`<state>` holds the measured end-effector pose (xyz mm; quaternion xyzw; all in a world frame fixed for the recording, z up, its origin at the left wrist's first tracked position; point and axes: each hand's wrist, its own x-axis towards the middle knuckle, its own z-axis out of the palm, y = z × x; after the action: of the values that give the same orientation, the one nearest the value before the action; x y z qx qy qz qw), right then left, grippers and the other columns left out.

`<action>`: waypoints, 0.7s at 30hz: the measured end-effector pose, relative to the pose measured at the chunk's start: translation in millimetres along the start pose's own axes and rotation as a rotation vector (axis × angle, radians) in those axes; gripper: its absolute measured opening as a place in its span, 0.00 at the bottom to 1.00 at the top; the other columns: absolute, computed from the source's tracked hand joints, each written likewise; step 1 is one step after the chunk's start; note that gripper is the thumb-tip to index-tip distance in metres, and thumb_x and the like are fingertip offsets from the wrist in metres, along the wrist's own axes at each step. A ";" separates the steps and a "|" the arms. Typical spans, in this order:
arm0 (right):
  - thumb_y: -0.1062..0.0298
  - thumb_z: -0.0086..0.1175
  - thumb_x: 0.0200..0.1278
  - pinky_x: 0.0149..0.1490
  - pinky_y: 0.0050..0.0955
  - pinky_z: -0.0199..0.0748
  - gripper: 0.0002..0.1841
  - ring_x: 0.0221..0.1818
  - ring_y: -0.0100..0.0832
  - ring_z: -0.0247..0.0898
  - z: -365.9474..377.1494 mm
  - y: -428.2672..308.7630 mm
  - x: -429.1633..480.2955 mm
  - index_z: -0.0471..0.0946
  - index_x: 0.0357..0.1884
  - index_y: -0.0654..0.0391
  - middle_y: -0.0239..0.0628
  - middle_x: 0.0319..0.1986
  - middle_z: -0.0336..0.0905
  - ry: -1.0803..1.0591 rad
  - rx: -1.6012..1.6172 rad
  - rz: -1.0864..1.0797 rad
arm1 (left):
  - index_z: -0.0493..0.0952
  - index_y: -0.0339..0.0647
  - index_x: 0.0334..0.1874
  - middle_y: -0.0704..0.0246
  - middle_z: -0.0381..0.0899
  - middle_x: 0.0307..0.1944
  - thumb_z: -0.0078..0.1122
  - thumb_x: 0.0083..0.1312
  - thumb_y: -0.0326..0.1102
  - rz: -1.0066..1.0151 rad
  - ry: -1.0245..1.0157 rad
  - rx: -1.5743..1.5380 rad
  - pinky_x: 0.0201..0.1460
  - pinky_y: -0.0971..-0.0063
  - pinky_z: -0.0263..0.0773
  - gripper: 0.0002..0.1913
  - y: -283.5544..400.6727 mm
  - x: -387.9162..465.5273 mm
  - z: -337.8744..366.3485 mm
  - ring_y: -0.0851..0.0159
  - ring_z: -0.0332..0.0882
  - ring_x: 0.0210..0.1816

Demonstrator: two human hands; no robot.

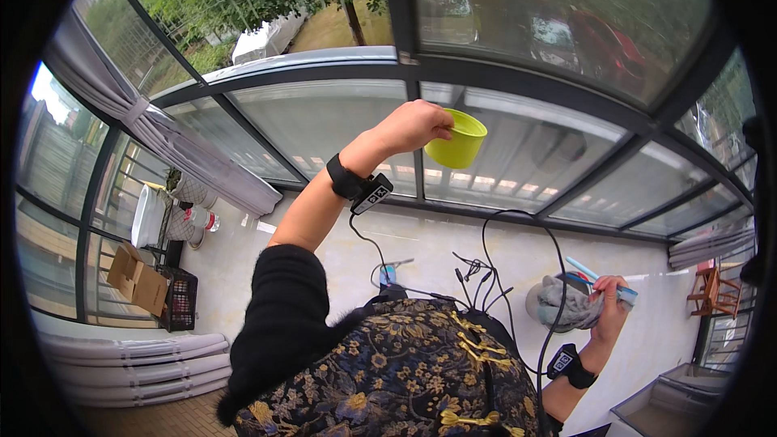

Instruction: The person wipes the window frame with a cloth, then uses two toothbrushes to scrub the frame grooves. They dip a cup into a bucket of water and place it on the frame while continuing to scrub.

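Note:
My left hand (419, 127) grips the rim of a lime-green plastic cup (458, 142), held up in front of the window frame. Down at the right, my right hand (610, 309) holds a grey cloth (567, 303) together with a blue-handled tool (625, 295), whose head is too small to make out. Under the cloth a pale bucket (535, 302) shows in part on the floor. A light-blue stick (581, 269) slants beside it. Both wrists wear black straps with small devices, and black cables hang in front of me.
Large dark-framed windows (419, 67) curve ahead. A grey curtain (182, 152) hangs at the left. Below it are potted plants (188, 188), a plastic bottle (203, 218), a cardboard box (136, 282) and a dark crate (180, 297). A wooden chair (713, 291) stands at the right.

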<state>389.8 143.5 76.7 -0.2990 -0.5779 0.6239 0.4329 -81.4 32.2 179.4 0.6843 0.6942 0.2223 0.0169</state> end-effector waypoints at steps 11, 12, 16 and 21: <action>0.63 0.52 0.72 0.32 0.23 0.67 0.14 0.27 0.26 0.65 -32.9 12.0 9.4 0.70 0.29 0.61 0.39 0.28 0.72 -0.100 0.061 0.012 | 0.79 0.31 0.41 0.69 0.81 0.26 0.61 0.67 0.32 -0.218 0.385 -0.379 0.32 0.81 0.75 0.09 31.8 20.9 19.5 0.76 0.77 0.27; 0.63 0.52 0.72 0.32 0.23 0.67 0.14 0.27 0.26 0.65 -27.8 5.1 7.4 0.70 0.29 0.61 0.39 0.28 0.72 -0.094 0.047 0.016 | 0.79 0.32 0.41 0.68 0.81 0.26 0.61 0.67 0.32 -0.232 0.413 -0.363 0.32 0.81 0.76 0.09 32.4 19.7 20.1 0.76 0.78 0.27; 0.64 0.51 0.72 0.32 0.23 0.67 0.14 0.26 0.26 0.65 -9.6 -16.6 13.9 0.69 0.29 0.61 0.39 0.28 0.72 -0.131 0.013 -0.003 | 0.80 0.34 0.39 0.62 0.82 0.28 0.62 0.65 0.31 -0.123 0.576 -0.190 0.33 0.75 0.76 0.07 40.4 8.7 15.5 0.66 0.80 0.27; 0.63 0.51 0.72 0.33 0.23 0.66 0.15 0.27 0.26 0.65 14.3 -38.6 11.7 0.70 0.29 0.61 0.39 0.28 0.72 -0.157 -0.061 -0.034 | 0.79 0.37 0.38 0.57 0.79 0.32 0.65 0.60 0.33 0.038 0.639 -0.015 0.38 0.65 0.75 0.08 51.5 -10.6 4.4 0.50 0.78 0.34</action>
<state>379.6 145.5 118.2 -0.2523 -0.6338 0.6201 0.3874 -30.7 21.5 189.5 0.5927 0.6499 0.4313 -0.2009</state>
